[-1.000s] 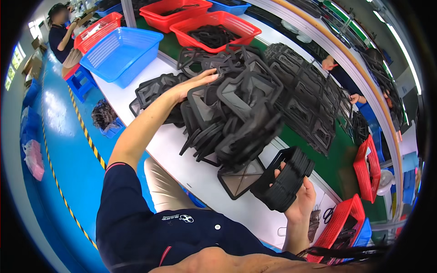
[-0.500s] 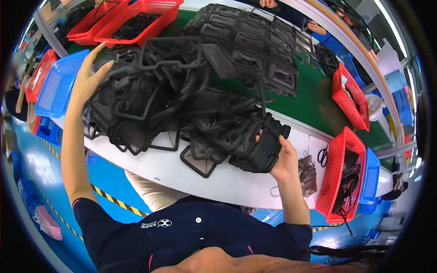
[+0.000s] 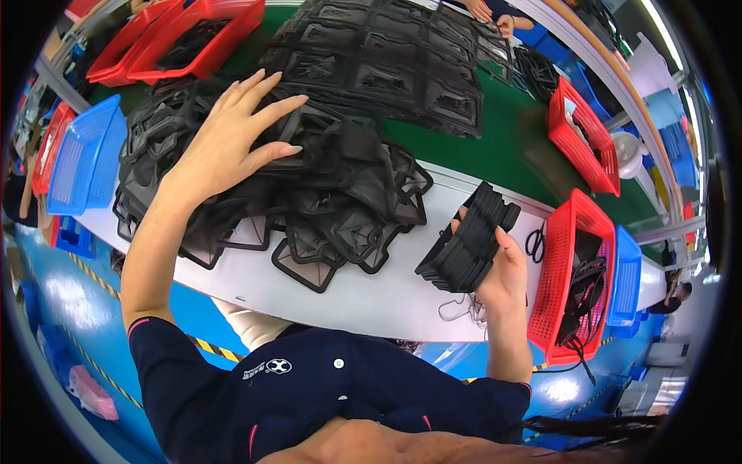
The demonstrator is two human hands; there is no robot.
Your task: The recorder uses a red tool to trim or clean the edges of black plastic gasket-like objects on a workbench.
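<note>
A thick stack of black frame-shaped pieces (image 3: 471,241) is gripped in my right hand (image 3: 504,272), thumb on one side and fingers on the other, above the white table. My left hand (image 3: 228,139) has its fingers spread over a heap of loose black frames (image 3: 340,182); whether it touches them I cannot tell. The loose pieces have dark rims, some with greyish middles. One frame (image 3: 305,267) lies at the heap's near edge. Beyond the heap lie large joined sheets of similar black frames (image 3: 394,66).
Right of my right hand are black scissors (image 3: 535,244) and a red basket (image 3: 550,309) with dark pieces and cords. A red basket (image 3: 563,147) and red bins (image 3: 224,73) stand farther off. A blue basket (image 3: 85,166) is at left. Another person's hands (image 3: 495,15) work across the green surface (image 3: 502,170).
My left hand has moved right across the heap. My right hand, still holding the stack, has come away from the heap to the right. The frame that stood up near my left hand has dropped.
</note>
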